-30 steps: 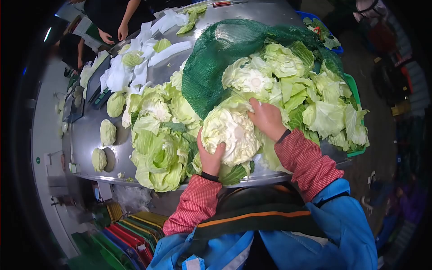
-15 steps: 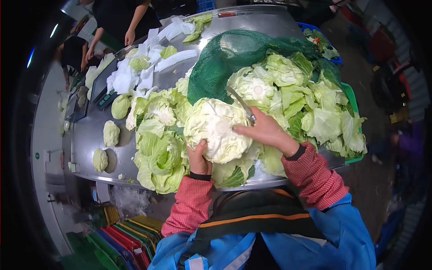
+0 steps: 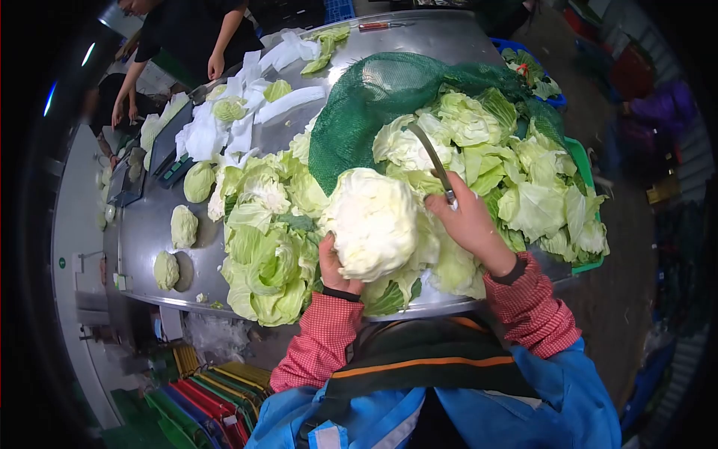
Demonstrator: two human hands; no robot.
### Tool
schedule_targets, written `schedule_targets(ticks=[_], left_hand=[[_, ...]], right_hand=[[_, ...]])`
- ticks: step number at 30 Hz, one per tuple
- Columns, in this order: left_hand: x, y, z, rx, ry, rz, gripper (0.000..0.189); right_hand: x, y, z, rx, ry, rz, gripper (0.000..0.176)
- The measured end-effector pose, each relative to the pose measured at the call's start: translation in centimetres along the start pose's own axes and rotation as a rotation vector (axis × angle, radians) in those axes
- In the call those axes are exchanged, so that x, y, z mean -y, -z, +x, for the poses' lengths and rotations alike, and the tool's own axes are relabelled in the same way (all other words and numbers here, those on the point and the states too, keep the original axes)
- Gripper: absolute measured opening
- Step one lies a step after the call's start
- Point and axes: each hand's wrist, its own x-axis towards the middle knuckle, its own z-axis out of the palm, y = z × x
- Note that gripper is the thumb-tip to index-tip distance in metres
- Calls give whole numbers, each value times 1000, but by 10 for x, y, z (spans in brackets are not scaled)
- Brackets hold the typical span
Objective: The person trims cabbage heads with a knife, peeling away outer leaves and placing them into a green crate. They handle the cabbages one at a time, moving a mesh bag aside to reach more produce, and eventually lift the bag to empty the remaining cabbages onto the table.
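A pale, trimmed cabbage point(image 3: 372, 224) rests in my left hand point(image 3: 336, 266), whose fingers grip it from its lower left side. My right hand point(image 3: 473, 227) is wrapped round the handle of a curved knife point(image 3: 431, 159), off the cabbage's right side, with the blade pointing up and away. Loose cabbage leaves point(image 3: 269, 262) are heaped left of my left hand. More leaves and cabbages point(image 3: 535, 206) lie to the right, beyond my right hand. Behind the held cabbage, a green mesh bag point(image 3: 348, 123) spreads across the metal table point(image 3: 149, 232).
Several small trimmed cabbages point(image 3: 184, 227) stand along the left of the table, near a scale point(image 3: 170, 146). White foam netting point(image 3: 206, 135) lies behind them. A red-handled tool point(image 3: 378, 26) is at the far edge. Crates, one green point(image 3: 591, 176), flank the right side. Co-workers stand at upper left.
The cabbage has turned in my left hand, so the cut stem end no longer faces me. My right hand and the knife have moved right, away from it.
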Motion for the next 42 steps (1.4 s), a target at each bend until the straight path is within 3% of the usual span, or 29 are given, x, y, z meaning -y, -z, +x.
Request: schedule_targets(ticks=[1, 3, 5, 6, 7, 9, 10, 13, 14, 15, 17, 18, 21, 22, 24, 27, 31, 34, 37, 40, 42], left_hand=[[0, -1, 1, -24, -14, 52, 66], [-7, -20, -1, 125, -75, 203, 80], [-29, -53, -14, 295, -100, 337, 91], [-45, -58, -18, 307, -34, 496, 102], [-49, -61, -16, 252, -28, 557, 97], [-56, -66, -10, 142, -2, 690, 89], [-54, -37, 0, 189, -40, 731, 73], [-35, -19, 2, -42, -11, 656, 64], [-21, -4, 2, -138, -86, 630, 63], [-7, 3, 0, -213, -158, 617, 59], [13, 24, -2, -312, -226, 445, 57], [20, 22, -5, -341, -255, 447, 59], [37, 7, -14, -432, -317, 459, 64], [40, -2, -15, -463, -328, 467, 65], [46, -8, -15, -499, -341, 489, 71], [53, -12, -13, -548, -400, 541, 56], [48, -11, -12, -516, -357, 541, 70], [47, -7, -10, -519, -349, 560, 70], [50, -8, -14, -494, -377, 640, 70], [49, -10, -15, -485, -364, 658, 76], [43, -2, -17, -483, -350, 800, 77]], right_hand=[[15, 4, -1, 32, -6, 162, 69], [24, 4, -1, 151, -79, 220, 70], [-4, 5, 6, 196, 32, 369, 70], [-3, 10, 8, 262, -54, 370, 70], [-3, 15, 9, 327, -139, 366, 71], [-5, 3, 9, 244, 149, 237, 72], [-7, -6, 9, 166, 264, 22, 64], [-2, -12, 17, 193, 131, -95, 53], [-20, -23, 17, -16, 301, -247, 34], [-23, -22, 11, -43, 290, -288, 29], [-29, -22, -14, -92, 253, -369, 22], [-28, -21, -31, -65, 325, -475, 16], [-33, -34, -66, 51, 235, -599, 13], [-31, -36, -73, 2, 310, -650, 10], [-39, -46, -74, 13, 283, -667, 9], [-47, -48, -78, -50, 311, -678, 8], [-64, -42, -91, -123, 187, -779, 10], [-75, -28, -84, -134, -44, -543, 14], [-55, -17, -69, -157, -66, -329, 21], [-42, -39, -56, -302, 264, -531, 24], [-36, -44, -39, -271, 322, -623, 26]])
